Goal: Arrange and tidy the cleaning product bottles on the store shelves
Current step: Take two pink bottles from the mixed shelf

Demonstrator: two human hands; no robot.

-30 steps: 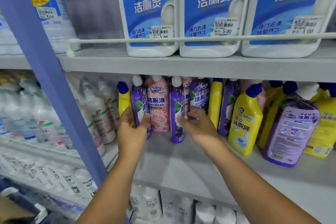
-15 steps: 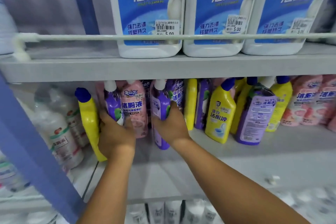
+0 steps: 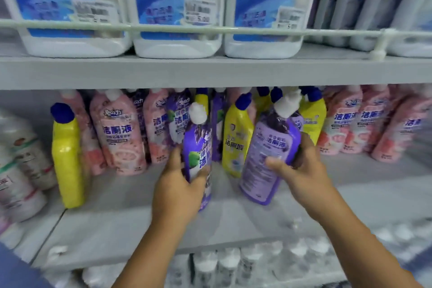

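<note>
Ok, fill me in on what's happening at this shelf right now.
A person is sorting toilet-cleaner bottles on the middle shelf. The left hand grips a dark purple bottle with a white cap, and the right hand grips a lighter purple bottle, which is tilted. Both bottles sit out in front of the row. Behind them stand pink bottles and yellow bottles mixed together, and one yellow bottle stands alone at the left end.

glossy plastic purple bottles point(image 3: 197, 147), matt grey shelf point(image 3: 140, 222), white-coated wire rail point(image 3: 210, 30)
</note>
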